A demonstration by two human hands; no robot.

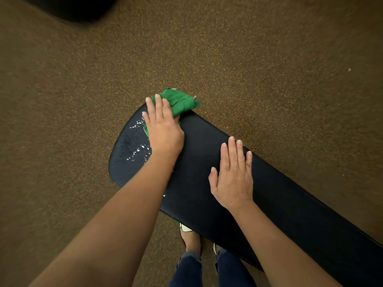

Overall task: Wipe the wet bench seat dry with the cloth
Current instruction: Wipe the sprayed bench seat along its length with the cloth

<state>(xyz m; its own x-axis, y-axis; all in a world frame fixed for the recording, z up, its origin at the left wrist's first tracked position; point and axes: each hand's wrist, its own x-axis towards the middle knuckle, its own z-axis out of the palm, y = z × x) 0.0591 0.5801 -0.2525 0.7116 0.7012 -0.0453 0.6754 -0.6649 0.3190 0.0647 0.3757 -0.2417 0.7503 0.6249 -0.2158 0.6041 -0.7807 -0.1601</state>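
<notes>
A long black padded bench seat (pixel 290 204) runs from the lower right up to a rounded end at the centre. Water droplets (pixel 132 146) glisten on that rounded end, left of my left hand. My left hand (pixel 162 129) presses flat on a crumpled green cloth (pixel 178 101) at the seat's far edge; part of the cloth sticks out past my fingers. My right hand (pixel 233 177) lies flat on the dry middle of the seat, fingers apart, holding nothing.
Brown speckled rubber flooring (pixel 248 59) surrounds the bench. My legs in blue jeans (pixel 192 268) and shoes stand at the near side of the seat. A dark blurred object (pixel 72 7) sits at the top left.
</notes>
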